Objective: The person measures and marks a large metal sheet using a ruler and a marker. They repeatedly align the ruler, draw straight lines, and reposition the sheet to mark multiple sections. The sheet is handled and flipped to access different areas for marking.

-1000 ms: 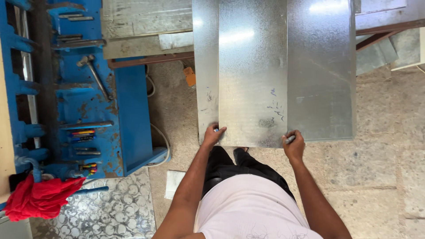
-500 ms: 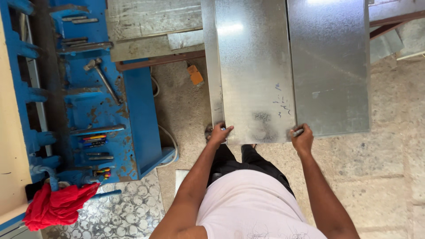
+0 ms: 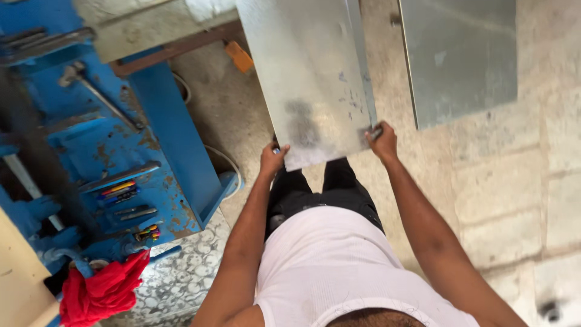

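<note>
I hold a galvanised metal sheet (image 3: pixel 305 72) by its near edge, tilted so it runs up and left, away from me. My left hand (image 3: pixel 273 158) grips the near left corner. My right hand (image 3: pixel 383 140) grips the near right corner. A second metal sheet (image 3: pixel 460 57) lies flat to the right, apart from the one I hold. Below the sheet I see my dark trousers and white shirt.
A blue metal machine frame (image 3: pixel 151 139) with tools and coloured pens on its shelves stands at the left. A red cloth (image 3: pixel 100 293) hangs at its lower corner. An orange object (image 3: pixel 240 56) lies on the concrete floor (image 3: pixel 514 181). A patterned tile (image 3: pixel 175 278) lies lower left.
The sheet in my hands has come away from the second sheet and swung leftward at an angle. Both hands keep hold of its near corners.
</note>
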